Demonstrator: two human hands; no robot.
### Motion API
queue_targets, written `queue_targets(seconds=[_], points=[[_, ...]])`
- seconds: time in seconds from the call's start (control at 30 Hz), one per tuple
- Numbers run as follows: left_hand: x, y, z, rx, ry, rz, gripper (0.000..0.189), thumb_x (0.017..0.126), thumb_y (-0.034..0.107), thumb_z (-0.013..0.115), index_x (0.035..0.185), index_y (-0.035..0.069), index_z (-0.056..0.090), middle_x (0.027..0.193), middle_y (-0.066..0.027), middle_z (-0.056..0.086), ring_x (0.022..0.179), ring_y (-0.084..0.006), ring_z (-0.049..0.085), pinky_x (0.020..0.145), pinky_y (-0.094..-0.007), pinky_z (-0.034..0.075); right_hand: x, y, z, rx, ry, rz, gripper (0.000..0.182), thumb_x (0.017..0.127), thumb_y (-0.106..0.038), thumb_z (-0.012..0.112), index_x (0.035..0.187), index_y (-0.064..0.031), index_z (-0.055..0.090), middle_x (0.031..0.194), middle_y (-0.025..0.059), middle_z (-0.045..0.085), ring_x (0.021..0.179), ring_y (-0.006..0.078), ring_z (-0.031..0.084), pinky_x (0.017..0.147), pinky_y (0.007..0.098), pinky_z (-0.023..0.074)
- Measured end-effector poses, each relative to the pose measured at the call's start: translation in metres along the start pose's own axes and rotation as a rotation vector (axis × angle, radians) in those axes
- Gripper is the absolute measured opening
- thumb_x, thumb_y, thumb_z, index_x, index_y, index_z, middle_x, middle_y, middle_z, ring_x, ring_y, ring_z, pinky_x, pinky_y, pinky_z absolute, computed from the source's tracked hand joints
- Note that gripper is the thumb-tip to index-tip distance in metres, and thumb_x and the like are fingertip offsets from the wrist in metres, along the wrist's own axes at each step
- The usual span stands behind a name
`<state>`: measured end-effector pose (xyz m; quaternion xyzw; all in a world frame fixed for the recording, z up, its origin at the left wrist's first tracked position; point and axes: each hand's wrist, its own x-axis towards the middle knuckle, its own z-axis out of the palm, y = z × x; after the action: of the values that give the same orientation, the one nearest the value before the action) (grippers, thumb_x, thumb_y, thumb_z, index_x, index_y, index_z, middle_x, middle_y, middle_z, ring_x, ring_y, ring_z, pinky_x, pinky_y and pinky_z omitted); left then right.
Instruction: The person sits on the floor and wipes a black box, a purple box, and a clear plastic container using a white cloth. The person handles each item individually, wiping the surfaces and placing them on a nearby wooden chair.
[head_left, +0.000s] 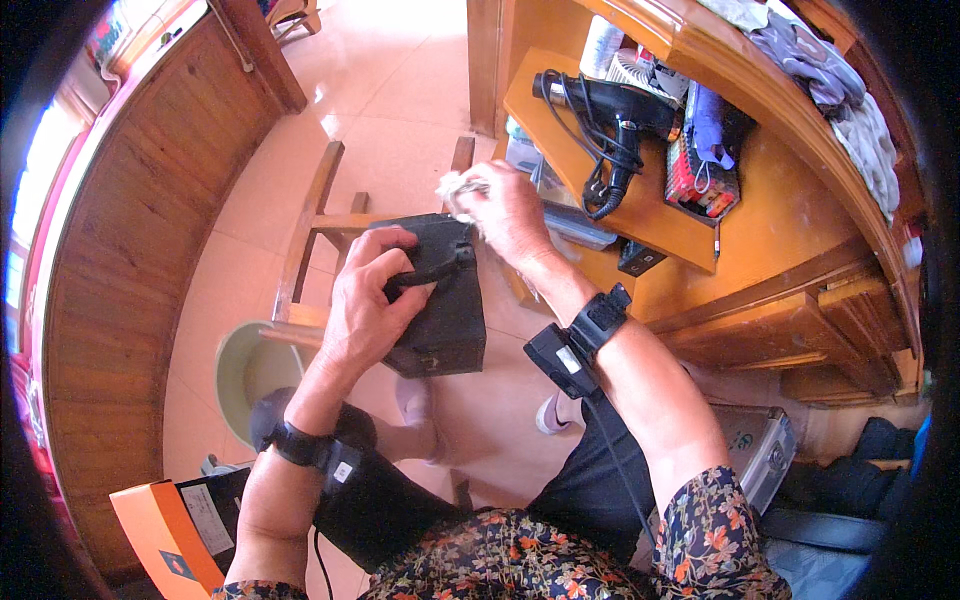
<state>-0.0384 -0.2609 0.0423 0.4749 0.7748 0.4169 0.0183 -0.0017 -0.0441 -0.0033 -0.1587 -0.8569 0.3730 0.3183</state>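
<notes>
In front of me is a black box (446, 319) with a dark carrying handle (442, 268) on its upper face. My left hand (379, 289) grips that handle, with the thumb on the near side and the fingers curled over the far side. Just beyond the box's far right corner, my right hand (510, 210) pinches a crumpled white cloth or tissue (459, 191), slightly blurred. Whether the cloth touches the box cannot be made out. A wooden stool or chair frame (319, 225) stands behind and to the left of the box; what bears the box is hidden.
On the right, a wooden cabinet shelf (551, 150) holds a black hair dryer (622, 112) with its cord. A pale green bucket (232, 375) stands left on the tiled floor. An orange box (161, 536) is lower left, a metal-edged case (769, 450) lower right.
</notes>
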Motion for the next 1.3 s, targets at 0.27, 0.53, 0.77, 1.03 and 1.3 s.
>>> queue_targets(seconds=[0.27, 0.53, 0.77, 1.03, 1.3], points=[[-0.016, 0.011, 0.000, 0.030, 0.184, -0.294, 0.029, 0.085, 0.008, 0.066, 0.113, 0.004, 0.060, 0.117, -0.0287, 0.062, 0.112, -0.0419, 0.061, 0.090, -0.0464, 0.051, -0.027, 0.017, -0.001, 0.805, -0.259, 0.516, 0.026, 0.097, -0.018, 0.055, 0.114, 0.0010, 0.063, 0.104, 0.0048, 0.065, 0.098, 0.0094, 0.058, 0.088, 0.0249, 0.0457], [-0.006, -0.001, -0.015, 0.100, 0.044, -0.201, 0.022, 0.095, 0.013, 0.059, 0.116, 0.007, 0.061, 0.101, -0.0211, 0.068, 0.092, -0.0400, 0.068, 0.076, -0.0414, 0.054, -0.064, -0.002, -0.018, 0.597, -0.052, 0.486, 0.022, 0.095, -0.017, 0.056, 0.108, -0.0006, 0.065, 0.097, 0.0020, 0.065, 0.090, 0.0104, 0.058, 0.082, 0.0269, 0.0469], [-0.008, 0.006, -0.018, 0.173, -0.069, 0.049, 0.021, 0.088, 0.008, 0.062, 0.109, 0.010, 0.063, 0.105, -0.0157, 0.068, 0.091, -0.0372, 0.068, 0.077, -0.0430, 0.055, -0.098, -0.004, -0.053, 0.466, -0.104, 0.432, 0.019, 0.090, -0.015, 0.056, 0.097, 0.0008, 0.065, 0.081, 0.0060, 0.065, 0.077, 0.0124, 0.058, 0.070, 0.0299, 0.0478], [-0.012, -0.003, -0.018, 0.127, -0.062, 0.111, 0.021, 0.088, 0.008, 0.062, 0.109, 0.010, 0.062, 0.108, -0.0153, 0.067, 0.091, -0.0383, 0.067, 0.076, -0.0439, 0.055, -0.074, -0.050, -0.072, 0.083, -0.168, -0.146, 0.017, 0.081, -0.005, 0.064, 0.097, -0.0044, 0.070, 0.095, 0.0130, 0.067, 0.087, 0.0329, 0.064, 0.076, 0.0399, 0.0517], [-0.014, -0.004, -0.019, 0.116, -0.042, 0.134, 0.021, 0.087, 0.007, 0.062, 0.107, 0.010, 0.063, 0.111, -0.0145, 0.066, 0.092, -0.0383, 0.067, 0.076, -0.0437, 0.055, -0.033, -0.061, -0.025, -0.179, -0.245, -0.449, 0.009, 0.078, -0.014, 0.068, 0.084, -0.0095, 0.072, 0.084, 0.0100, 0.067, 0.086, 0.0314, 0.063, 0.077, 0.0432, 0.0505]])
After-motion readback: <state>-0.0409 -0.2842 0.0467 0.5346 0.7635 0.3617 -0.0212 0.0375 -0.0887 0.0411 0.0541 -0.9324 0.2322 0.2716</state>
